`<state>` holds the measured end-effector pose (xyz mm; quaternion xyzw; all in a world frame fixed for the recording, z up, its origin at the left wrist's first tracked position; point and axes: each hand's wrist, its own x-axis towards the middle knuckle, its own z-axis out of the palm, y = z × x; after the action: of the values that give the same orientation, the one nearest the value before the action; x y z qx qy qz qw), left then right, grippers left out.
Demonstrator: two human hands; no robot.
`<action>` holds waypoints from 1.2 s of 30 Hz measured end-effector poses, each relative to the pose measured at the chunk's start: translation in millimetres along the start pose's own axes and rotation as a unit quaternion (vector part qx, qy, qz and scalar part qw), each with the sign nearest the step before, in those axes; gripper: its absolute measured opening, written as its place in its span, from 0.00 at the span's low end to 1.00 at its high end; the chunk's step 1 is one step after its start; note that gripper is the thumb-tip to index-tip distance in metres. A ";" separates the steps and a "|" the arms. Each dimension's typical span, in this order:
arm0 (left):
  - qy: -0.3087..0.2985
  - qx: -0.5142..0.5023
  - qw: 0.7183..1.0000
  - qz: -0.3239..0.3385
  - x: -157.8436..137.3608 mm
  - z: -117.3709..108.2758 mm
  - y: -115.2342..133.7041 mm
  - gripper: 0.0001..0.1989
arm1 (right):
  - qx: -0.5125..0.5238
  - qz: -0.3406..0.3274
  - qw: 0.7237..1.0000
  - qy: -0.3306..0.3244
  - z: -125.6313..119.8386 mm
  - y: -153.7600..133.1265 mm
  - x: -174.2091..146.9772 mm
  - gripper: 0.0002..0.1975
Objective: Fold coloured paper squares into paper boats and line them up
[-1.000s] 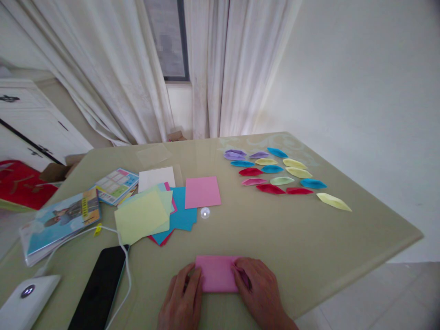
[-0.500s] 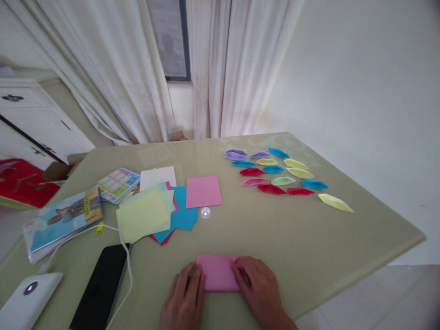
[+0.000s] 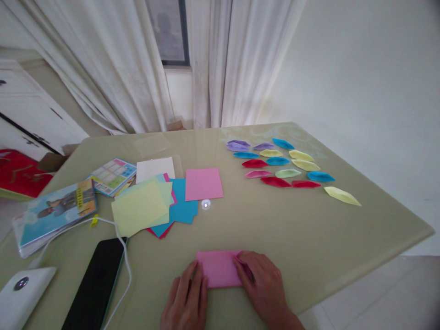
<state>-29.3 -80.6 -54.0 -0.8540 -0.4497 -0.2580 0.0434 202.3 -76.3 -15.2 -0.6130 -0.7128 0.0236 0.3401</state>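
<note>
A folded pink paper (image 3: 220,270) lies on the table close in front of me, its long side running left to right. My left hand (image 3: 187,298) has its fingertips and thumb close together on the paper's left edge. At the opposite end, my right hand (image 3: 263,284) pinches the upper right corner between thumb and bent fingers, and a bit of that corner stands up. The fingers hide the right end of the sheet. Farther off lies a flat pink square sheet (image 3: 204,184), with a small clear round disc (image 3: 206,204) at its lower edge.
Several folded, boat-shaped papers, including a red one (image 3: 275,182) and a yellow one (image 3: 342,195), lie at the right. At the left are loose coloured sheets (image 3: 139,208), booklets (image 3: 58,213), a black phone (image 3: 96,284), a white device (image 3: 27,295) and a white cable (image 3: 129,270).
My view has shifted slightly, so the table's far things sit a little higher. Both hands stay on the pink paper, and the right fingers have bent its upper right corner a little more.
</note>
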 end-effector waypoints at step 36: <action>-0.016 -0.066 0.996 -0.058 38.7 -34.8 5.8 0.16 | 0.055 0.020 0.997 -0.044 -15.8 -7.3 9.3 0.06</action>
<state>-20.7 -65.8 -4.6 -0.8314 -0.4813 -0.2754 -0.0356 203.9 -75.8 4.4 -0.6056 -0.7124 0.0963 0.3413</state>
